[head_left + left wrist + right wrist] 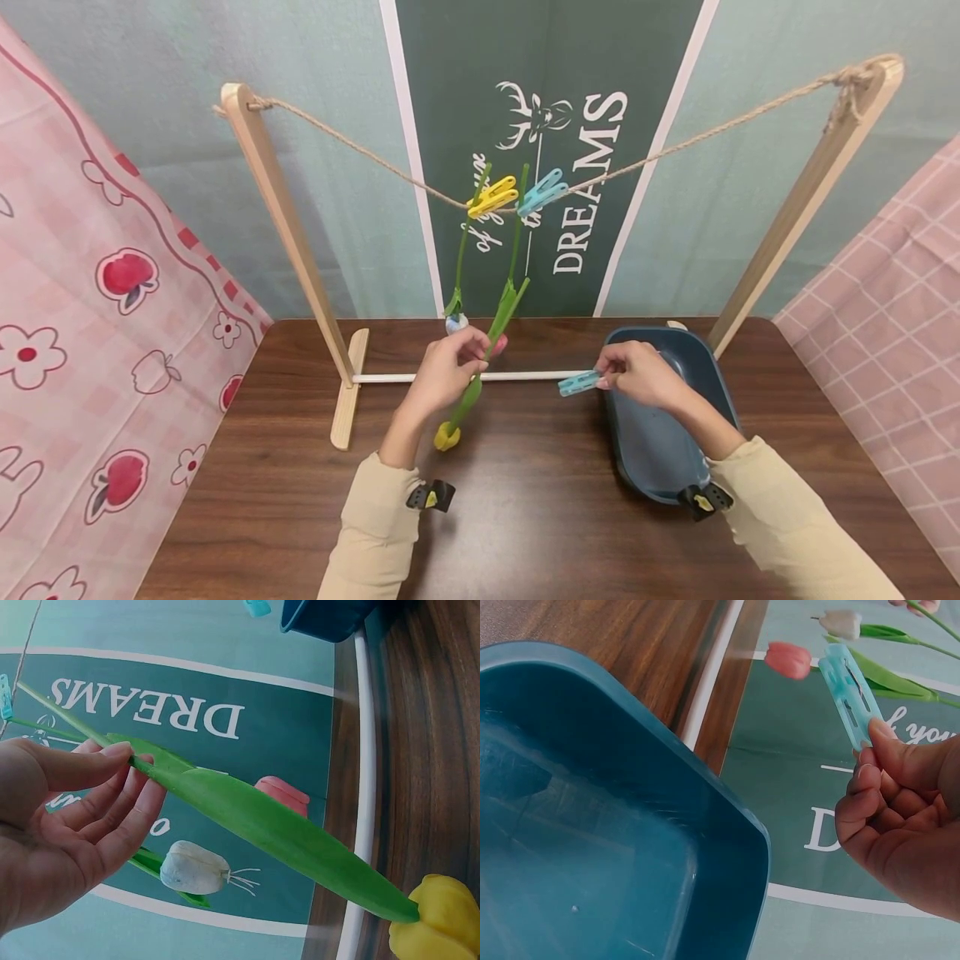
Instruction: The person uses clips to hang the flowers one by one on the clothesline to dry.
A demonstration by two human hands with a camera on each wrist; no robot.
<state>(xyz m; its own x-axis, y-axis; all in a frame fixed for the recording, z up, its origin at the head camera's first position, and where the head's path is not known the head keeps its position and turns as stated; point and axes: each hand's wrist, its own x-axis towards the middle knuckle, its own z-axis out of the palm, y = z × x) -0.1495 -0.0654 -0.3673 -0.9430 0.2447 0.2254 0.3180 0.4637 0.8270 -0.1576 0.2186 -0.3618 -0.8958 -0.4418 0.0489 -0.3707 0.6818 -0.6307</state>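
My left hand (pixel 450 371) pinches the green stem of a yellow tulip (pixel 435 919), whose bloom points down toward the table. Between thumb and fingertips of my right hand (pixel 641 375) is a light blue clothespin (pixel 851 694), held by one end beside the basin. Behind the left hand, a white tulip (pixel 195 868) and a pink tulip (pixel 787 660) hang bloom-down from a twine line (pixel 360 150). A yellow clothespin (pixel 492 197) grips the white one's stem there; a blue clothespin (pixel 543 193) grips the pink one's.
Wooden posts (pixel 288 225) hold up the twine at both ends, with a white rod (pixel 525 377) low between them. A dark blue basin (pixel 645 450) stands on the brown table (pixel 517 517) under my right forearm. Printed cloth (pixel 555 50) hangs behind.
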